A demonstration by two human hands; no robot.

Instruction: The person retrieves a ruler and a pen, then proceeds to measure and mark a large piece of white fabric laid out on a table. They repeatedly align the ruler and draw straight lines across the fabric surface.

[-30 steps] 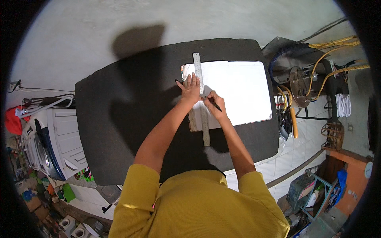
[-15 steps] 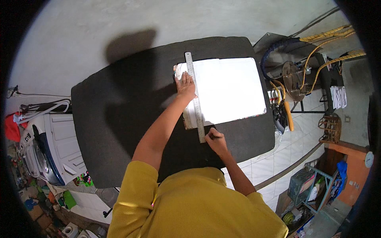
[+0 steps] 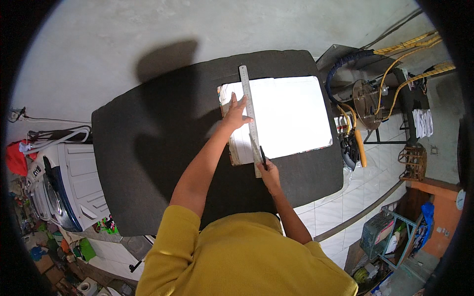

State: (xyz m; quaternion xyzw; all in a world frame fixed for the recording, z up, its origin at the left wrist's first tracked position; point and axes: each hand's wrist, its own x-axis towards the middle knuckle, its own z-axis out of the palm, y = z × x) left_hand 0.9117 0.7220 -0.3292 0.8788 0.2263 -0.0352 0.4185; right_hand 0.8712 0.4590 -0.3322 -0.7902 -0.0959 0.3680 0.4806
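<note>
A large open book [image 3: 294, 116] with blank-looking white pages lies on the dark table. Across its left part runs a long metal ruler [image 3: 249, 100], nearly upright in the view, its ends passing the book's far and near edges. My left hand [image 3: 236, 116] rests on the left page against the ruler, fingers spread, thumb reaching onto the ruler. By the ruler's near end, just below the book's near edge, my right hand [image 3: 269, 176] is closed around a dark pen [image 3: 263, 158], which points up toward the page beside the ruler.
The dark cloth-like tabletop [image 3: 163, 163] meets a grey wall [image 3: 247, 24] at the back. A white appliance [image 3: 74, 180] stands left of the table. To the right are yellow cables [image 3: 390, 52], a round brown disc [image 3: 364, 101] and a wicker stool [image 3: 413, 160].
The ruler has shifted right across the page, and my left hand has moved along with it, its fingers now wider apart. My right hand has turned, bringing the pen upright beside the ruler.
</note>
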